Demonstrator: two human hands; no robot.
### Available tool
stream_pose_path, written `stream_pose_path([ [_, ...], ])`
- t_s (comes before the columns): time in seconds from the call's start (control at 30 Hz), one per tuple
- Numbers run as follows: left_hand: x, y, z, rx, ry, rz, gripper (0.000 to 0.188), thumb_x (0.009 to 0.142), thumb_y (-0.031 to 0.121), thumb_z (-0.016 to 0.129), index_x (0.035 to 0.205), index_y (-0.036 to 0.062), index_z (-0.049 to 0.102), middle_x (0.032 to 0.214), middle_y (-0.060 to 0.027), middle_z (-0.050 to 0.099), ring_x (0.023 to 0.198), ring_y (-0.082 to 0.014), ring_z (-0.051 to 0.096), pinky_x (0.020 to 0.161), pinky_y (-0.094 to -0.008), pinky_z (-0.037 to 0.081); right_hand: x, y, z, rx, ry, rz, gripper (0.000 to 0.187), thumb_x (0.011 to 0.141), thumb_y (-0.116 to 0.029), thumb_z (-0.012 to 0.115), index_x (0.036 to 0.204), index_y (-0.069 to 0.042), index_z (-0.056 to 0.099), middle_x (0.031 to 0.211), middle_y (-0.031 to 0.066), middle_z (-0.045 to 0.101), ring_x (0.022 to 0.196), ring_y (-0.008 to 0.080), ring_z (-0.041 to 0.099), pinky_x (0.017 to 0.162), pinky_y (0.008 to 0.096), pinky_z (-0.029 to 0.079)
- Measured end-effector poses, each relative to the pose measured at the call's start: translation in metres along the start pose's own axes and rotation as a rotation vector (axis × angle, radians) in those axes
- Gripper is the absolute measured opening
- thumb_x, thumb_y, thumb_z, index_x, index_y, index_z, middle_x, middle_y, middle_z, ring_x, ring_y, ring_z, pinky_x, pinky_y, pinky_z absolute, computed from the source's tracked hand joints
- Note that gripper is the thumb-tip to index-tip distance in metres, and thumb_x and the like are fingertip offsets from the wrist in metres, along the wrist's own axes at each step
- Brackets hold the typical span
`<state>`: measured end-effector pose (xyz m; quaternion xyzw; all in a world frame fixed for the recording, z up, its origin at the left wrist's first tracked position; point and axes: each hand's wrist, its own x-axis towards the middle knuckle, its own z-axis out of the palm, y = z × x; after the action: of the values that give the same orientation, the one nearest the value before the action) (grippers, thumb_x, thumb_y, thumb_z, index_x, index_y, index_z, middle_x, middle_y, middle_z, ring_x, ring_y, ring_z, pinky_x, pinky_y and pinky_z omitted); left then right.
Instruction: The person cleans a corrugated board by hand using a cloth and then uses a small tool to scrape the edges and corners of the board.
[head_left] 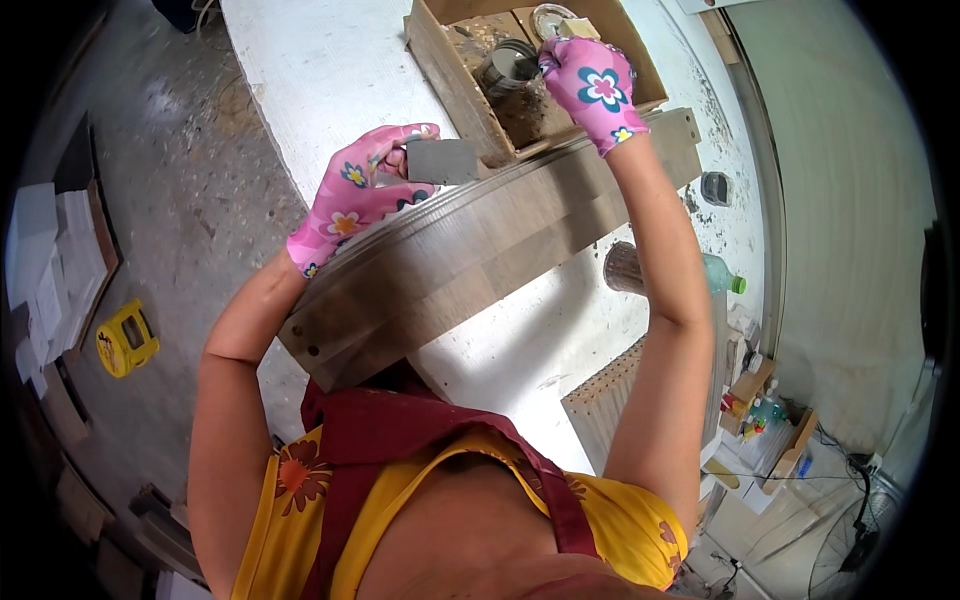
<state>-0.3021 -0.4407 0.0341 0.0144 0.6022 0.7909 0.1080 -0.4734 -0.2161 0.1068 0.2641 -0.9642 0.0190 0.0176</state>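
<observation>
A long dark wooden board (470, 250) lies slanted across the white worktable (320, 70). My left hand (362, 195), in a pink flowered glove, holds a small grey block (442, 160) by the board's upper edge. My right hand (590, 85), gloved the same way, reaches into a cardboard box (450, 75) and grips a thin tool dipped at a metal can (508, 66). The tool's tip is hidden by the glove.
A round jar lid (552, 17) lies in the box. A metal cylinder (622, 268) and a green-capped plastic bottle (722, 277) sit to the right of the board. A yellow container (126, 340) stands on the concrete floor at left. Cluttered shelves are at lower right.
</observation>
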Motion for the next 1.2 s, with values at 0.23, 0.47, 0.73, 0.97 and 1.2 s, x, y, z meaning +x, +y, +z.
stream_pose_path([
  [0.23, -0.004, -0.007, -0.008, 0.071, 0.005, 0.008, 0.058, 0.074, -0.008, 0.073, 0.128, 0.0003, 0.053, 0.12, -0.0057, 0.058, 0.102, -0.0111, 0.057, 0.089, -0.0246, 0.047, 0.019, 0.007, 0.019, 0.471, -0.015, 0.216, 0.026, 0.081, -0.023, 0.055, 0.097, -0.012, 0.072, 0.087, 0.0119, 0.07, 0.082, 0.0295, 0.066, 0.078, 0.0362, 0.051],
  [0.47, -0.006, -0.009, -0.012, 0.094, 0.006, 0.12, 0.055, 0.074, -0.007, 0.074, 0.126, 0.0023, 0.056, 0.115, -0.0031, 0.059, 0.095, -0.0086, 0.057, 0.079, -0.0207, 0.049, 0.016, -0.003, 0.013, 0.13, -0.164, 0.129, 0.026, 0.083, -0.027, 0.056, 0.097, -0.014, 0.073, 0.088, 0.0147, 0.069, 0.083, 0.03, 0.065, 0.077, 0.0365, 0.049],
  [0.73, -0.004, -0.008, -0.013, 0.039, 0.005, 0.143, 0.061, 0.076, -0.009, 0.071, 0.132, 0.0024, 0.05, 0.118, -0.0055, 0.059, 0.096, -0.0097, 0.059, 0.075, -0.0213, 0.049, 0.015, 0.006, 0.016, 0.075, -0.044, 0.172, 0.027, 0.081, -0.027, 0.059, 0.099, -0.012, 0.072, 0.09, 0.0112, 0.07, 0.082, 0.0256, 0.065, 0.077, 0.0329, 0.049],
  [0.97, -0.003, 0.001, -0.006, 0.009, 0.008, 0.012, 0.066, 0.075, -0.009, 0.071, 0.135, 0.0008, 0.047, 0.128, -0.0077, 0.054, 0.11, -0.0141, 0.055, 0.093, -0.0251, 0.045, 0.02, 0.019, 0.026, 0.382, -0.045, 0.296, 0.029, 0.08, -0.029, 0.055, 0.099, -0.014, 0.072, 0.092, 0.0124, 0.07, 0.087, 0.0316, 0.065, 0.081, 0.0363, 0.049],
  [1.2, 0.005, -0.005, -0.005, 0.127, 0.026, 0.156, 0.062, 0.077, -0.008, 0.07, 0.135, 0.0038, 0.049, 0.118, -0.0047, 0.055, 0.088, -0.0066, 0.054, 0.072, -0.02, 0.047, 0.013, 0.026, 0.037, 0.551, -0.099, 0.333, 0.028, 0.079, -0.023, 0.056, 0.098, -0.011, 0.072, 0.081, 0.0092, 0.07, 0.073, 0.0228, 0.064, 0.07, 0.0321, 0.05],
])
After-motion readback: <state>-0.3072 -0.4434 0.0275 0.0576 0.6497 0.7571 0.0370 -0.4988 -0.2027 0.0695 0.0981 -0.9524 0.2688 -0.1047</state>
